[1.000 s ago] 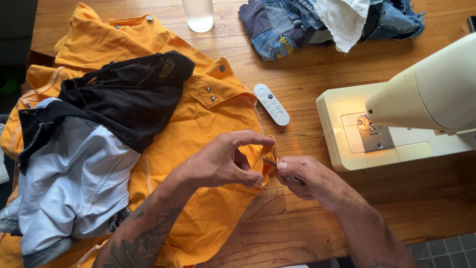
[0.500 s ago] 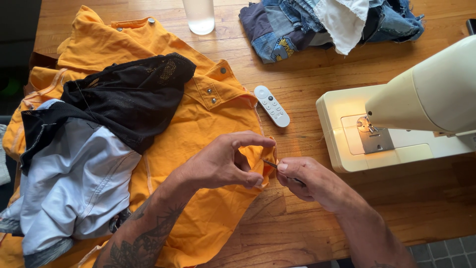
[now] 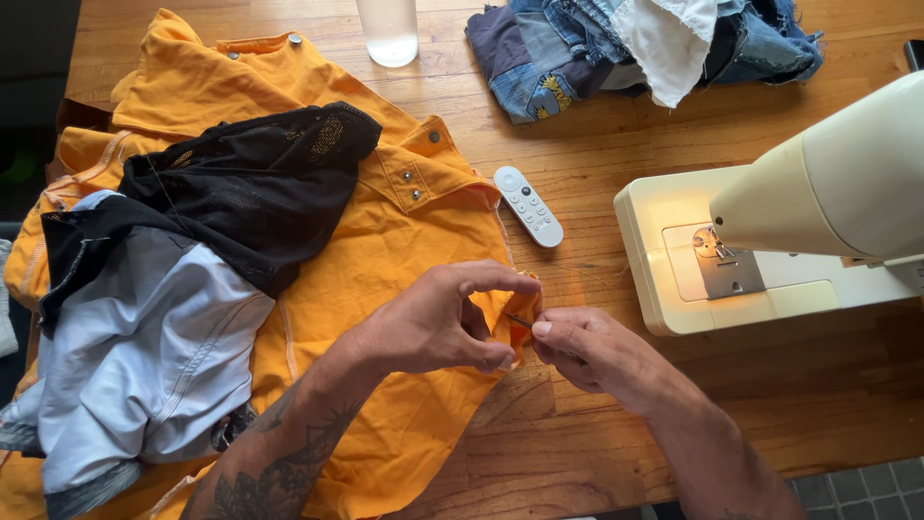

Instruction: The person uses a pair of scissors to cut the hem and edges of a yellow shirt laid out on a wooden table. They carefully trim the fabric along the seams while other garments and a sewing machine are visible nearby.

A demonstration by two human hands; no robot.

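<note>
**Hands pinching the edge of orange cloth, small tool at the seam**

Cloth [image 3: 385, 260], orange, is spread over the table [image 3: 577, 443], its right edge pulled up and pinched by the left hand [image 3: 438, 323], thumb and fingers closed on a fold so the edge is kept taut and raised. The right hand [image 3: 587, 351] is closed around a thin dark tool [image 3: 520, 320], likely a needle or seam ripper; only its tip is seen, aimed at the pinched edge. A black mesh garment [image 3: 260, 183] and a pale blue one [image 3: 144, 366] are piled on the cloth's left part, out of the way. A white remote [image 3: 527, 205] lies just beside the cloth. The sewing machine [image 3: 770, 231] stands to the right, lamp lit, apart from the hands. Denim scraps [image 3: 616, 48] and a glass [image 3: 388, 29] are at the far edge.

Against the earlier frames, little is changed: both hands are held at the same spot on the edge, with only slight finger shifts; nothing else has been moved.
</note>
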